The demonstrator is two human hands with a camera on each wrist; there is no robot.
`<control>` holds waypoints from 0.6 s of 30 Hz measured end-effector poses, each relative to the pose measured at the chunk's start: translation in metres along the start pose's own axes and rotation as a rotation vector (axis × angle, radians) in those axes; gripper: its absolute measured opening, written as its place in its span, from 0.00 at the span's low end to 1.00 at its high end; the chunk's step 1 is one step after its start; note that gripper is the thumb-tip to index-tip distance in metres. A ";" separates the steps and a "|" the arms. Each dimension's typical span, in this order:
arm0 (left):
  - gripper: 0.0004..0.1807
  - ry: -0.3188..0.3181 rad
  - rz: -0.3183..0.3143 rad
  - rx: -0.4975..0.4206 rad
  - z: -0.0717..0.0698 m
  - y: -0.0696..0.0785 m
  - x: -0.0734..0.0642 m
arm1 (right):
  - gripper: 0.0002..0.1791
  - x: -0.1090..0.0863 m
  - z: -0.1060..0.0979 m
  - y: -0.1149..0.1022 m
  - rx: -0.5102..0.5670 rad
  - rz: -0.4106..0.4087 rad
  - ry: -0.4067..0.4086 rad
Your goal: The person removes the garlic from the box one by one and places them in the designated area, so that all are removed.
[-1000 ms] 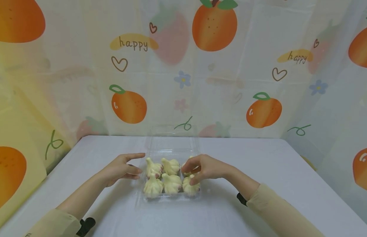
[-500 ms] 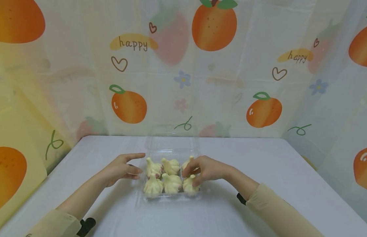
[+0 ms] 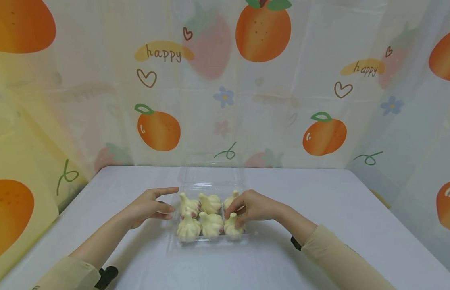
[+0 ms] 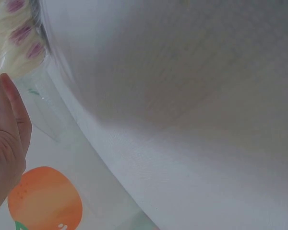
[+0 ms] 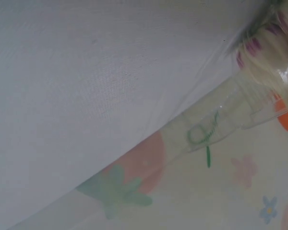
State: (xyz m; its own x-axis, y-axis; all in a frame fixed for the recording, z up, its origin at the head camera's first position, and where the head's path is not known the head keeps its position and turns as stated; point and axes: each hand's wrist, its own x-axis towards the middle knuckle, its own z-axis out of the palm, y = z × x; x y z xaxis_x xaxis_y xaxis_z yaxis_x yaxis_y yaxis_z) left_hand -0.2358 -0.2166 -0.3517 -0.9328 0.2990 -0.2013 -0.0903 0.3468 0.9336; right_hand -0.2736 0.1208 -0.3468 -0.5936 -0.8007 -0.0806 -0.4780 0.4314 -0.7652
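Note:
Several cream garlic bulbs (image 3: 212, 224) with purple marks sit in two rows in a clear plastic box (image 3: 196, 239) in the head view. Its transparent lid (image 3: 212, 174) stands raised at the back. My right hand (image 3: 255, 206) is over the right end, its thumb and bent fingers around the top of the front right garlic bulb (image 3: 233, 228). Behind it, the back right garlic bulb (image 3: 230, 198) is partly covered by the fingers. My left hand (image 3: 152, 207) reaches to the box's left side with fingers extended, fingertips right at the wall; the left wrist view shows extended fingers (image 4: 20, 112) below the bulbs.
The box stands on a white table (image 3: 305, 189), in its middle. Behind the table hangs a curtain (image 3: 268, 117) printed with oranges, hearts and flowers. Black straps (image 3: 107, 277) show at the sleeve cuffs.
My right hand's fingers have shifted slightly, drawing nearer together around the front right garlic bulb, and more of the back right bulb shows. The left hand and box stay in place.

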 end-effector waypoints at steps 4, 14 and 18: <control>0.41 0.005 -0.004 -0.006 0.000 0.000 0.000 | 0.14 -0.001 0.000 -0.001 -0.030 -0.015 0.005; 0.40 0.015 -0.008 -0.007 0.000 0.000 0.000 | 0.12 -0.002 -0.002 -0.003 -0.064 -0.036 0.000; 0.40 0.016 -0.007 -0.003 0.000 -0.001 0.000 | 0.11 -0.002 -0.004 -0.002 -0.062 -0.049 0.005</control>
State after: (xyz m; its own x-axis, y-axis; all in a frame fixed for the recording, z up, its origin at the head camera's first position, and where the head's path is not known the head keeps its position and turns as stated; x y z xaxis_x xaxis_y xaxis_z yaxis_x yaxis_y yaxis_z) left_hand -0.2361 -0.2166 -0.3523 -0.9376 0.2821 -0.2031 -0.0981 0.3459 0.9331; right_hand -0.2740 0.1234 -0.3422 -0.5718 -0.8194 -0.0402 -0.5455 0.4164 -0.7274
